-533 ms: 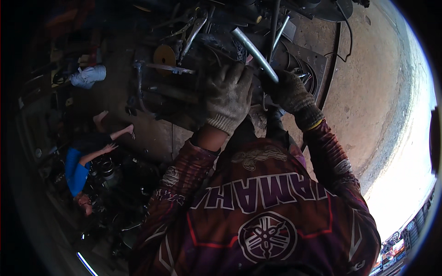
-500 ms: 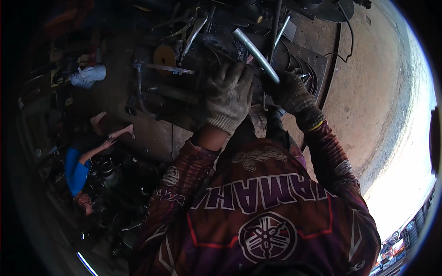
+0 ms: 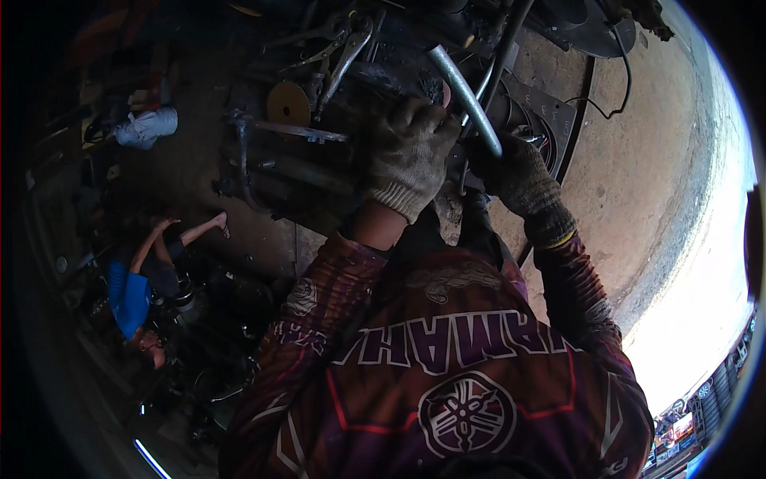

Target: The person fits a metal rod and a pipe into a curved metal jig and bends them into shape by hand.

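Both my hands wear dirty grey knitted work gloves. My left hand (image 3: 409,156) is closed, knuckles up, over the dark cluttered bench; what lies under its fingers is hidden. My right hand (image 3: 523,182) is closed at the lower end of a short silver metal tube (image 3: 463,92), which slants up and to the left; its fingers are in shadow. A dark rod (image 3: 511,40) rises just beyond the tube. Left of my left hand lie a metal frame with a flat bar (image 3: 299,130), a tan disc (image 3: 288,104) and locking pliers (image 3: 351,60).
A dark plate with coiled cable (image 3: 552,120) lies right of the bench. A black cord (image 3: 622,88) runs across the concrete floor (image 3: 622,191). At the left a person in a blue shirt (image 3: 130,299) sits by dark machine parts, below a pale cloth bundle (image 3: 148,128).
The tube has shifted right and tilted a little more upright, along with my right hand. My left hand has moved slightly right. The other person's arms and legs have changed position.
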`<state>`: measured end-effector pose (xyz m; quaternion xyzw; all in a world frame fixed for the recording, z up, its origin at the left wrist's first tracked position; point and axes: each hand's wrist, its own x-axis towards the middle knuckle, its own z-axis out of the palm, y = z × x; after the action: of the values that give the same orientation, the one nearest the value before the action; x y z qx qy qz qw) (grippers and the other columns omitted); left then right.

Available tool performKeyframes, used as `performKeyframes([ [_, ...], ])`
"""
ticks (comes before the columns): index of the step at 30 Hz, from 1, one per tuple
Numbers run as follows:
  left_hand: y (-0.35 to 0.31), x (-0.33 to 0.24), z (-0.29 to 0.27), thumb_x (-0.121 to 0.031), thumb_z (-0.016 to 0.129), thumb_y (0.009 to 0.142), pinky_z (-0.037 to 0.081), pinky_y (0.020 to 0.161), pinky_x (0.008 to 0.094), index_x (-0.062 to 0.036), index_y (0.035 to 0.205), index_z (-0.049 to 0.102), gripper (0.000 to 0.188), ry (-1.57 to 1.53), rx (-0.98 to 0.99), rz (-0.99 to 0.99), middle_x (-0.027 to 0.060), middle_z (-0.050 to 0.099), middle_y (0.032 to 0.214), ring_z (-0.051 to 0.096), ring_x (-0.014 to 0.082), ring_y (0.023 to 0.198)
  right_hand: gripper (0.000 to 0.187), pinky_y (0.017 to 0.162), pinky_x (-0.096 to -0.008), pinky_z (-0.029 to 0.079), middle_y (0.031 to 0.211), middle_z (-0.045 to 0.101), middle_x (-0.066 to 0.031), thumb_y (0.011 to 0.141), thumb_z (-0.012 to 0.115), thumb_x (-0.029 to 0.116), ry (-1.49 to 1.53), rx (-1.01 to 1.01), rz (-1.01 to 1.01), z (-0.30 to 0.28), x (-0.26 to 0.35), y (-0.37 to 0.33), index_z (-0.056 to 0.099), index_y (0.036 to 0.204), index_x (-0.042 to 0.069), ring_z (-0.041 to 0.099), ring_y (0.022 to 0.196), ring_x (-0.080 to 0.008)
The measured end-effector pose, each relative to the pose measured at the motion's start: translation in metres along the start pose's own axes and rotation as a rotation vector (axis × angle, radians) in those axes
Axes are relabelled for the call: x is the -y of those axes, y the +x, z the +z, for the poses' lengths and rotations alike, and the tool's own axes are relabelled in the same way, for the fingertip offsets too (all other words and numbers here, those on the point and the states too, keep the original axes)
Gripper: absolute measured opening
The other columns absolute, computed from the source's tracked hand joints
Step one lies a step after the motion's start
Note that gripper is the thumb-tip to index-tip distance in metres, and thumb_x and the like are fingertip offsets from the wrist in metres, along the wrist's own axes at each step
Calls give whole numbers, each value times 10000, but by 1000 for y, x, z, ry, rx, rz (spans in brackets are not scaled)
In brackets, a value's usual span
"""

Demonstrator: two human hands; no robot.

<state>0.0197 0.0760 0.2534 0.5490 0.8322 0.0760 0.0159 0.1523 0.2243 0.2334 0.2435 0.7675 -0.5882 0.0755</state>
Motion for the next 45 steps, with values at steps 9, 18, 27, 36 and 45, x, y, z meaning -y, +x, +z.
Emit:
performKeyframes([
  [9,6,6,-3,-147,702,740,484,921,394,-185,1081,674,345,-46,49,8,-24,610,1107,535,215,1150,277,631,-353,546,771,679,-133,949,614,300,54,34,72,0,5,6,699,1099,84,698,707,-227],
  [18,5,9,0,-130,695,746,521,865,357,-190,1026,689,286,-57,-13,16,-23,610,1069,563,202,1096,262,655,-315,555,856,711,-108,935,639,246,127,40,142,-1,12,6,702,1125,77,698,741,-170],
  [27,5,10,-4,-113,684,721,530,852,347,-180,972,688,259,-102,-50,9,-37,608,1027,570,197,1082,272,643,-273,542,877,691,-36,966,609,214,392,60,229,-1,19,1,689,1150,31,646,758,-99],
  [36,3,17,0,-124,691,723,532,839,356,-145,888,673,167,-198,-99,24,-17,604,980,568,207,1054,280,550,-242,486,863,670,-44,960,616,225,552,35,261,6,2,0,667,1138,16,610,670,-96],
  [45,1,16,9,-184,686,734,512,842,390,-151,869,680,139,-190,-135,22,-13,610,974,568,213,1047,382,532,-230,445,817,619,-5,964,629,308,498,-71,231,10,-1,-9,624,1206,13,550,634,-74],
])
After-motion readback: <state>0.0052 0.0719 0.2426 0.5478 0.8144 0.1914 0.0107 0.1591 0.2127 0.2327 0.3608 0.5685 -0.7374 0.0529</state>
